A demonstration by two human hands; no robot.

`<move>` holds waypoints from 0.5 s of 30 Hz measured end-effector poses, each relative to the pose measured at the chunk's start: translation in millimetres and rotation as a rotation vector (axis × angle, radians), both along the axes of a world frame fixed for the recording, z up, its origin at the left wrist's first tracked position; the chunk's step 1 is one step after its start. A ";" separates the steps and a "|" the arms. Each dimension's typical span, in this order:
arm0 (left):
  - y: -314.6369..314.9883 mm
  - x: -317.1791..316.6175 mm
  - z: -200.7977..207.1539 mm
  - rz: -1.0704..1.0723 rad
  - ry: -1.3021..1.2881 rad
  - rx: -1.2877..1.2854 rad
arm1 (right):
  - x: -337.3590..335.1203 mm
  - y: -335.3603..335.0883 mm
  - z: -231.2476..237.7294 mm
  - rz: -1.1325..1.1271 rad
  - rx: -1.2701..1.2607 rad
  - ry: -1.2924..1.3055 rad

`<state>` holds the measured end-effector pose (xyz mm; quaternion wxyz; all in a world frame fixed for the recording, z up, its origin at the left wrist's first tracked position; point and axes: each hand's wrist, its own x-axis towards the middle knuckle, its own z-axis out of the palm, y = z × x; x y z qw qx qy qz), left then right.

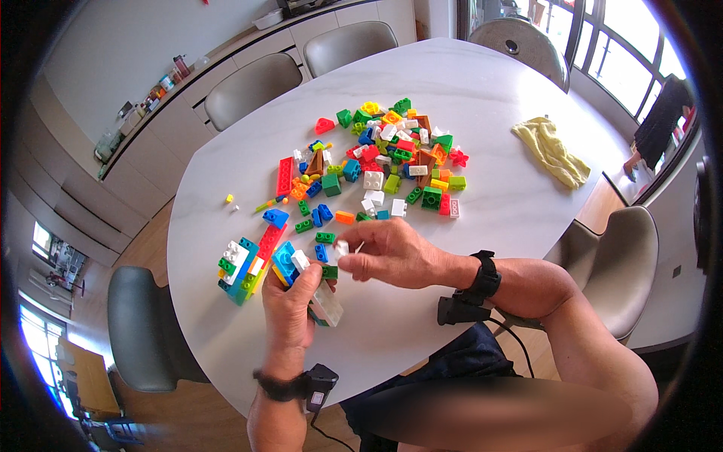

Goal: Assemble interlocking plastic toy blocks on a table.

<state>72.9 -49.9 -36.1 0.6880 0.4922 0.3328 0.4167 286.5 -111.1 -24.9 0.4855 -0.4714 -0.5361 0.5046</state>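
Observation:
My left hand [289,303] is closed around a built piece of toy building bricks [326,305], with blue, white, green and pale grey parts showing around the fingers. Part of that piece is hidden by the thumb and palm. Just to its right, my right hand [401,255] pinches a small white brick [342,248] between thumb and fingers, close to the built piece. A second build [241,265] of white, teal, green, yellow and red bricks rests on the table left of my left hand. A blue sloped brick [276,218] sits at its far end.
A heap of loose mixed bricks [373,181] spreads over the middle of the white table [482,83]. Toward the right edge lies a crumpled yellow cloth [552,151]. Chairs [254,90] surround the table, and a person in dark clothes [663,117] is by the windows.

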 end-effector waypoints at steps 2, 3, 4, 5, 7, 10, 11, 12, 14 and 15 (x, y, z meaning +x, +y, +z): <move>0.6 3.5 1.8 0.027 0.018 0.021 | 4.1 8.0 -15.9 -0.138 0.112 -0.075; 1.0 5.5 2.9 0.053 0.035 0.043 | 6.6 9.8 -22.2 -0.278 0.224 -0.150; 1.6 5.3 2.6 0.055 0.035 0.043 | 11.8 11.1 -13.5 -0.274 0.150 -0.255; 2.2 5.2 1.8 0.082 0.022 0.029 | 14.0 13.4 -12.4 -0.272 0.150 -0.255; 2.7 5.2 1.4 0.107 0.009 0.015 | 17.5 16.1 -12.0 -0.312 0.159 -0.070; 3.8 4.7 1.7 0.105 -0.007 -0.017 | 14.0 19.9 -20.7 -0.420 0.274 -0.047; 4.6 3.2 1.0 0.094 -0.019 -0.033 | 11.5 20.8 -22.1 -0.513 0.381 -0.003; 4.8 2.6 0.6 0.083 -0.031 -0.049 | 14.1 18.1 -21.4 -0.514 0.382 -0.003; 4.2 1.2 0.6 0.064 -0.056 -0.049 | 16.4 10.6 -10.2 -0.336 0.398 -0.282; 3.7 0.6 0.6 0.044 -0.081 -0.050 | 13.2 8.8 -9.6 -0.334 0.397 -0.281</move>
